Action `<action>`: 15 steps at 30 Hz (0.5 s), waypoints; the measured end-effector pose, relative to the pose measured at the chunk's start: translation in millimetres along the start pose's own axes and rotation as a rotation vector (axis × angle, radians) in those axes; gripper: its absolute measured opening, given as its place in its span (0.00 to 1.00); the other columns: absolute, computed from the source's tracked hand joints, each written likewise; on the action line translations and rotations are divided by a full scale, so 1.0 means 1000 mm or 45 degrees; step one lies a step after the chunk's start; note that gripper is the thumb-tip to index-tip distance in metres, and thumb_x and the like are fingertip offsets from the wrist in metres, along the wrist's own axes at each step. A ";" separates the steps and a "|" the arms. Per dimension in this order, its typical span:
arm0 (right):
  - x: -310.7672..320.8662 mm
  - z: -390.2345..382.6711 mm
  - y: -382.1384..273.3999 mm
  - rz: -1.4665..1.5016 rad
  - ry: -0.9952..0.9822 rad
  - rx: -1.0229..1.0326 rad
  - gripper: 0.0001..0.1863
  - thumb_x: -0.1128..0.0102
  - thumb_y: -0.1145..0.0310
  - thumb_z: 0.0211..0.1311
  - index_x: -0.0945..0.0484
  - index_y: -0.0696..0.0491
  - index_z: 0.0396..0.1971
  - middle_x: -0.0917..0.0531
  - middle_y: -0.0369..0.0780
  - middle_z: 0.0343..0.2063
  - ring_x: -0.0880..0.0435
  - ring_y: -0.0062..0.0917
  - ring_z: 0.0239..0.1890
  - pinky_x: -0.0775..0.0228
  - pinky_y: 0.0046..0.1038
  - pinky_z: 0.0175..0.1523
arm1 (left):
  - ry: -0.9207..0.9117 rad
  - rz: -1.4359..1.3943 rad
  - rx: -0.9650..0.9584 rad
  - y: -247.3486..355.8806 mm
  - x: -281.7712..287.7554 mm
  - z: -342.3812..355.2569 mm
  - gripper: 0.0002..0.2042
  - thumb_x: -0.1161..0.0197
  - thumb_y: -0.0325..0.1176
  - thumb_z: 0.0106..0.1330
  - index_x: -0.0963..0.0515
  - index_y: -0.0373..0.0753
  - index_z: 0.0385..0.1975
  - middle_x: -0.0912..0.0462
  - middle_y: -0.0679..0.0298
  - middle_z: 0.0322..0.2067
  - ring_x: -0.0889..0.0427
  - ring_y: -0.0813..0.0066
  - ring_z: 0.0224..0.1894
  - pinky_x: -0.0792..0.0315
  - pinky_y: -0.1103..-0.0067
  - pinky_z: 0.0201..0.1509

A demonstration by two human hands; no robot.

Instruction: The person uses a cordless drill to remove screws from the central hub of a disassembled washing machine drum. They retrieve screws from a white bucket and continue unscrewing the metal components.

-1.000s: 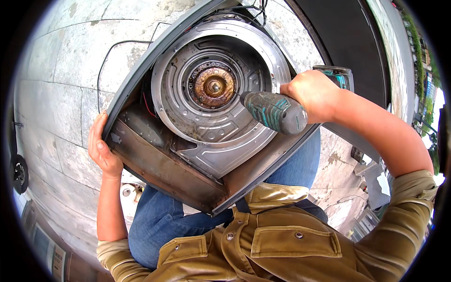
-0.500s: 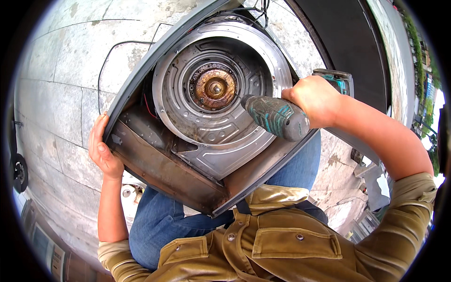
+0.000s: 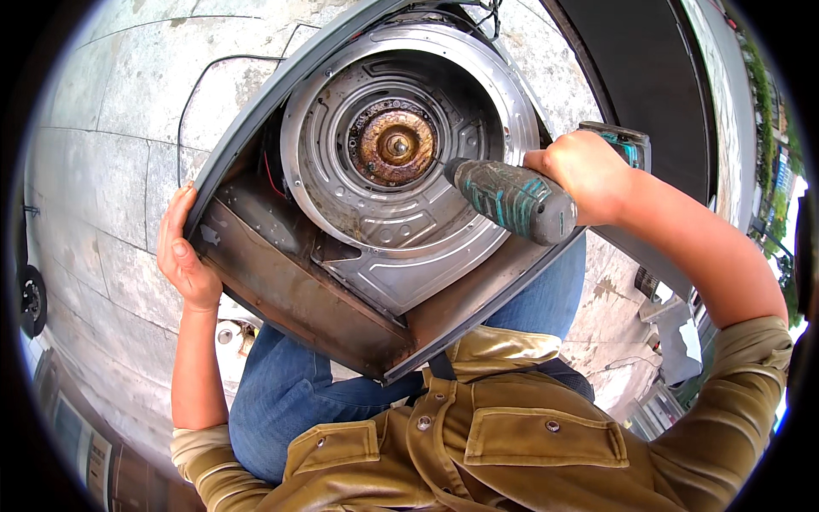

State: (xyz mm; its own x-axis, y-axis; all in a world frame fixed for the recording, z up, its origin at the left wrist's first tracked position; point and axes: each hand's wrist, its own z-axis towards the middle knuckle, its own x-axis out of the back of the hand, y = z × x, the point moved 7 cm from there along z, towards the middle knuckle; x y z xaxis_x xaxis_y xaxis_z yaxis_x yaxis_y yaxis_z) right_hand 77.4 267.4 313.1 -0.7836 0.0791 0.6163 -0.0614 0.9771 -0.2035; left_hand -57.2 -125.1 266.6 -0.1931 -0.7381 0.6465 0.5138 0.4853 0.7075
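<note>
A cordless drill (image 3: pixel 512 198), dark grey with teal marks, is held by its handle in my closed right hand (image 3: pixel 587 175). Its thin bit points left at the rim of the greasy brown motor hub (image 3: pixel 394 147); whether the tip touches a screw is too small to tell. The hub sits at the centre of a round silver fan housing (image 3: pixel 375 247), inside a tilted, box-like metal casing (image 3: pixel 281 286) with rusty inner walls. My left hand (image 3: pixel 188 256) holds the casing's left edge, fingers along its outside and thumb apart from them.
My jeans-clad knees (image 3: pixel 281 401) are under the casing's near corner. A black cable (image 3: pixel 182 119) curves over the pale paved floor (image 3: pixel 111 196). A large dark panel (image 3: pixel 640 77) stands at the right. Metal parts (image 3: pixel 680 341) lie beyond my right arm, and a small wheel (image 3: pixel 34 299) shows far left.
The casing and fan housing appear slightly higher in view. The drill has shifted a little right and up with my right hand, its bit still near the hub. My left hand keeps its hold.
</note>
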 end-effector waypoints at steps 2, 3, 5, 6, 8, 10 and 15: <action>-0.001 -0.001 0.000 0.007 -0.001 -0.006 0.15 0.34 0.60 0.42 0.17 0.54 0.29 0.16 0.50 0.25 0.15 0.44 0.32 0.22 0.41 0.40 | 0.000 -0.003 0.001 -0.001 0.001 -0.001 0.33 0.68 0.52 0.77 0.22 0.26 0.49 0.20 0.46 0.50 0.22 0.52 0.56 0.33 0.65 0.63; -0.002 -0.002 0.000 0.005 -0.008 -0.009 0.16 0.34 0.60 0.42 0.17 0.54 0.30 0.16 0.50 0.25 0.15 0.44 0.32 0.22 0.41 0.41 | -0.007 0.000 0.000 0.000 0.002 -0.002 0.33 0.68 0.51 0.77 0.22 0.26 0.49 0.20 0.46 0.50 0.22 0.52 0.56 0.33 0.65 0.63; -0.004 -0.005 0.001 0.013 -0.001 -0.010 0.16 0.34 0.60 0.42 0.17 0.54 0.30 0.16 0.50 0.25 0.15 0.44 0.32 0.22 0.41 0.41 | -0.016 0.002 -0.011 0.001 0.000 -0.001 0.32 0.67 0.51 0.77 0.22 0.26 0.49 0.20 0.46 0.50 0.22 0.52 0.56 0.34 0.65 0.64; -0.006 -0.006 0.002 0.025 0.014 -0.003 0.16 0.34 0.60 0.42 0.17 0.54 0.31 0.16 0.50 0.25 0.15 0.44 0.32 0.22 0.41 0.41 | -0.019 0.006 -0.016 0.001 0.000 -0.001 0.32 0.67 0.50 0.77 0.22 0.26 0.49 0.20 0.46 0.50 0.22 0.52 0.56 0.34 0.65 0.64; -0.007 -0.005 0.003 0.039 0.032 0.009 0.16 0.34 0.60 0.42 0.17 0.54 0.31 0.16 0.49 0.25 0.15 0.44 0.32 0.22 0.41 0.41 | -0.006 0.003 -0.019 0.001 0.001 0.000 0.32 0.67 0.50 0.77 0.22 0.26 0.49 0.19 0.46 0.50 0.22 0.52 0.56 0.34 0.65 0.64; -0.008 -0.004 0.005 0.054 0.032 0.003 0.16 0.34 0.61 0.42 0.18 0.54 0.31 0.16 0.49 0.25 0.15 0.45 0.32 0.23 0.42 0.41 | 0.014 -0.025 -0.016 0.000 0.001 0.000 0.32 0.67 0.50 0.77 0.22 0.25 0.49 0.19 0.45 0.50 0.22 0.52 0.56 0.34 0.65 0.64; -0.011 -0.007 0.003 0.043 0.006 -0.026 0.15 0.34 0.62 0.42 0.18 0.53 0.31 0.16 0.49 0.25 0.16 0.45 0.32 0.23 0.42 0.41 | -0.059 -0.052 -0.005 -0.005 0.001 -0.004 0.32 0.68 0.51 0.77 0.25 0.24 0.53 0.22 0.45 0.54 0.25 0.52 0.60 0.37 0.65 0.67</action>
State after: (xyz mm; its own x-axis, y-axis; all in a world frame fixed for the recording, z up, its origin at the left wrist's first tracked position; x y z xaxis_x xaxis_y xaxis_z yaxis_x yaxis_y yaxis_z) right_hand 89.8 271.3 311.2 -0.7821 0.1126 0.6129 -0.0225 0.9778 -0.2084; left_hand -56.1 -130.1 262.3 -0.2524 -0.7347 0.6297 0.5078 0.4533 0.7325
